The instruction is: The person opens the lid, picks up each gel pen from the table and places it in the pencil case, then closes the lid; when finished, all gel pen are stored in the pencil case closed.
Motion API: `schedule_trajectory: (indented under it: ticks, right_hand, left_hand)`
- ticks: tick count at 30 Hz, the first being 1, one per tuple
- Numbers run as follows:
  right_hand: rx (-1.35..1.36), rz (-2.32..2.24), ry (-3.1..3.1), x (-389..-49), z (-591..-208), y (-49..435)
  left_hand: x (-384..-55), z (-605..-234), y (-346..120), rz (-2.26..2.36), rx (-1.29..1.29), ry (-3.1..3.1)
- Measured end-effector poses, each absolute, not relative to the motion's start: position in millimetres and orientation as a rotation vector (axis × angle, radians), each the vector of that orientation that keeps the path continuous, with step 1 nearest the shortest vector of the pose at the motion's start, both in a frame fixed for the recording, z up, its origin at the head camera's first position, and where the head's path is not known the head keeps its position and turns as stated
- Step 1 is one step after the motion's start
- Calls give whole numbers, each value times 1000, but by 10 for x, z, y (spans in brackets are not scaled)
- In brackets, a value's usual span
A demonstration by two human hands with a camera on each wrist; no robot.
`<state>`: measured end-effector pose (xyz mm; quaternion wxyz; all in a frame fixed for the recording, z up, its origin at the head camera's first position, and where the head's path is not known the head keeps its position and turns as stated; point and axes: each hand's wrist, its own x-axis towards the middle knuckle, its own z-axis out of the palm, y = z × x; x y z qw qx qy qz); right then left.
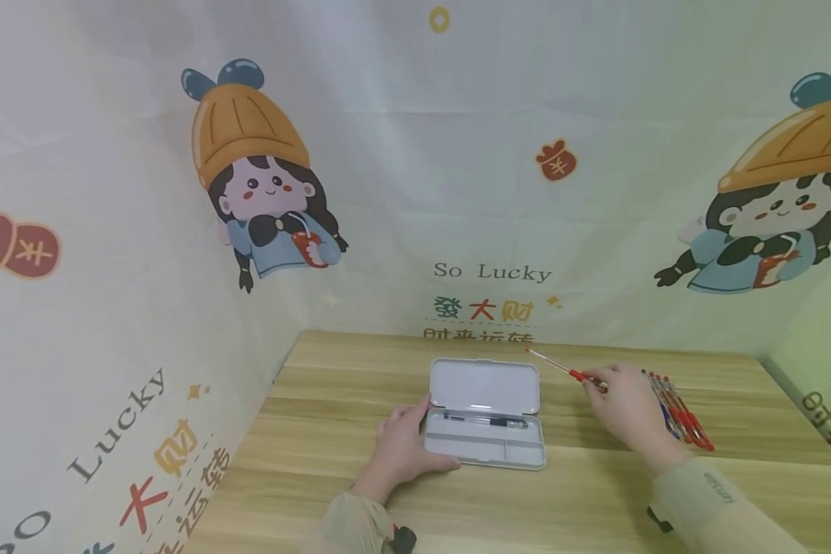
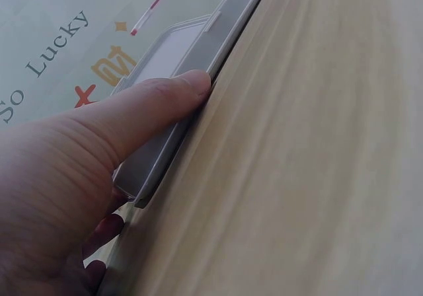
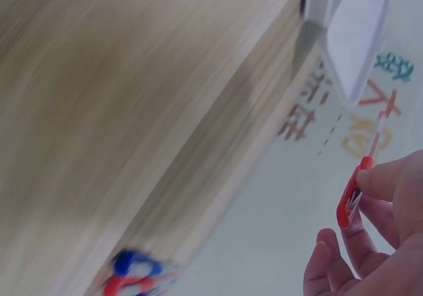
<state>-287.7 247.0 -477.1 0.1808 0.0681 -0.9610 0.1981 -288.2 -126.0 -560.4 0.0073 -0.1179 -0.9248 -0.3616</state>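
Note:
A pale grey pencil case [image 1: 485, 454] lies on the table with its lid [image 1: 485, 385] raised. Inside its rear compartment rests a clear pen with a black grip [image 1: 488, 420]. My left hand [image 1: 405, 446] holds the case at its left end, the thumb [image 2: 165, 98] along the front edge and the other fingers round the side. To the right of the case, my right hand [image 1: 623, 404] pinches a red pen [image 1: 575, 373] between thumb and fingers above the table. The pen's clear barrel slants up to the left, and its red part [image 3: 353, 190] sits at the fingers.
Several pens [image 1: 689, 415], red and blue, lie side by side on the wooden table [image 1: 332, 431], right of my right hand and partly hidden by it. A printed cloth [image 1: 388, 192] hangs behind the table and along its left side.

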Motion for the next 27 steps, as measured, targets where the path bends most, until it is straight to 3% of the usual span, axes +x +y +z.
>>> schedule_trajectory:
  ticks: [27]
  right_hand:
    - [465,571,-2792,-2882,-4879,1718]
  left_hand:
    - [-2869,-5586,-1253,-1124,-359,-2895]
